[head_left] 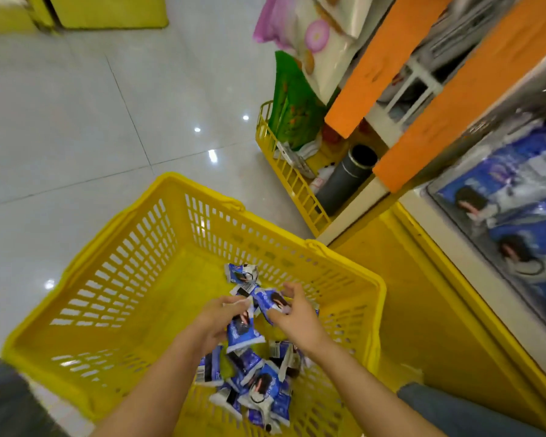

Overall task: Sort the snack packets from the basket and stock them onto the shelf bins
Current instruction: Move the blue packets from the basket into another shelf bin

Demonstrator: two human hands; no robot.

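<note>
Head view, looking down into a yellow slotted plastic basket point(120, 266) standing on a glossy white tiled floor point(92, 121).

Contents: a loose pile of blue-and-white plastic snack packets point(259, 386) lies on the basket bottom, towards its near right corner. One crumpled lone packet point(241, 272) of the same kind sits apart, near the far wall.

Both hands are inside the basket, above the pile and close together.
- Left hand point(218, 320): fingers curled, gripping a hanging packet point(243, 334) that droops below the palm.
- Right hand point(295, 310): thumb and curled fingers pinch an upper packet point(270, 301) lying between the two hands. Cannot tell whether the left fingertips touch it as well.

Right of the basket: a shelf unit with orange shelf-edge strips point(454, 105). A clear-fronted shelf bin point(473, 238) holds more blue-and-white packets.

Beyond the basket's far right corner: a yellow wire rack point(284, 175) on the floor, holding a green printed bag point(292, 105) and a dark grey cylinder point(347, 178).
</note>
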